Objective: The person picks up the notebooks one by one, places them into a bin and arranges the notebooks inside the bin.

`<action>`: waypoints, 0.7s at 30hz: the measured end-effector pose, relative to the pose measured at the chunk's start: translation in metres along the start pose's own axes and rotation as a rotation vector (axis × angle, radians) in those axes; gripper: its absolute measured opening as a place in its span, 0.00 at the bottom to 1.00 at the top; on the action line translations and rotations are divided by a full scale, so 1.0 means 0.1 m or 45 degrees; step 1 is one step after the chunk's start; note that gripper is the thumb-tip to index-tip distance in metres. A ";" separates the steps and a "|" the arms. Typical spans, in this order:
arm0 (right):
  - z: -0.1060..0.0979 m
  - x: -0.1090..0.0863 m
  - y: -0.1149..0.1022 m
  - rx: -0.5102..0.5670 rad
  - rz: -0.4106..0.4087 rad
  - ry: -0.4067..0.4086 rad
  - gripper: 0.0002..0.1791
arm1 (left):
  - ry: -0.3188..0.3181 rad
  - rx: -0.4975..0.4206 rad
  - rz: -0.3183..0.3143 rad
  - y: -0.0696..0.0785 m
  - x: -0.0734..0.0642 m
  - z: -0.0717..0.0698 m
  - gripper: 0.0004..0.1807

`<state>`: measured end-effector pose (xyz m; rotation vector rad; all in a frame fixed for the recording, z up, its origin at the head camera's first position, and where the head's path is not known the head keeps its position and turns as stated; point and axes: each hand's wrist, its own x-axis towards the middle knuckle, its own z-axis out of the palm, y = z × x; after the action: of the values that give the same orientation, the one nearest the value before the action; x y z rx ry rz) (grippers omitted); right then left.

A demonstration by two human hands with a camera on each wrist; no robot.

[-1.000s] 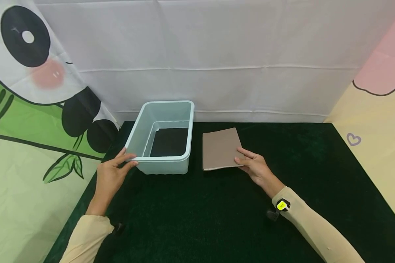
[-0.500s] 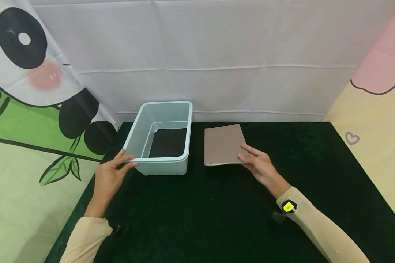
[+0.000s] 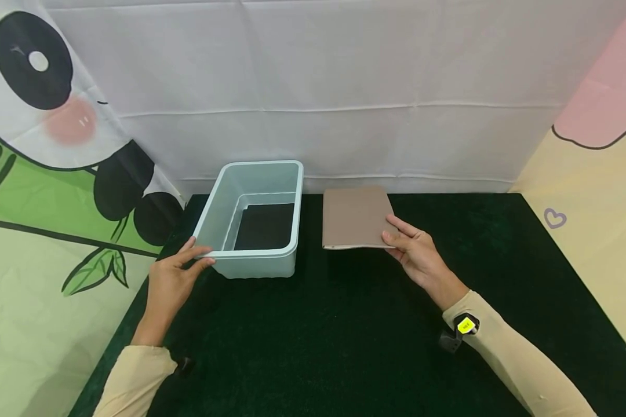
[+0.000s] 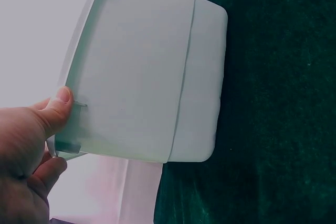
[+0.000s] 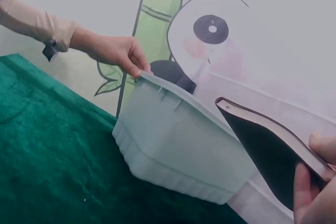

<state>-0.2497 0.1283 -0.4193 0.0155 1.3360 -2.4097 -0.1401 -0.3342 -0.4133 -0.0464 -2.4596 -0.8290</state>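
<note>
A pale blue plastic bin point(image 3: 255, 266) stands on the left part of the table. My left hand point(image 3: 169, 284) pinches its near left rim corner, and in the left wrist view the thumb lies over the rim of the bin point(image 4: 136, 72). Flat on the bin's floor lies a black rectangular sheet-like thing point(image 3: 265, 227). To the bin's right, my right hand point(image 3: 419, 260) holds a brown-covered notebook point(image 3: 357, 217) by its near right corner, thumb on top. The right wrist view shows the notebook point(image 5: 268, 150) raised, its page edges visible and its underside dark.
Dark green cloth point(image 3: 313, 341) covers the table. A white cloth backdrop point(image 3: 344, 116) hangs right behind it. Printed cloths flank it, with a panda point(image 3: 36, 63) on the left and a pink and yellow pattern point(image 3: 594, 191) on the right.
My right hand has moved the notebook farther from me and slightly right, and the notebook now looks flatter. The left hand keeps its grip on the bin rim.
</note>
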 end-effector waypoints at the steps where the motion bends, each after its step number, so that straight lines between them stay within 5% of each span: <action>1: 0.01 0.00 -0.02 0.014 -0.002 0.002 0.39 | 0.001 -0.004 0.002 0.00 0.00 0.00 0.13; 21: 0.46 0.02 -0.31 0.099 -0.071 -0.124 0.36 | -0.023 0.007 -0.015 0.00 -0.01 -0.01 0.13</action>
<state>-0.2542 0.1053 -0.3692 -0.1180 1.2149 -2.4740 -0.1389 -0.3345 -0.4133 -0.0371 -2.4811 -0.8304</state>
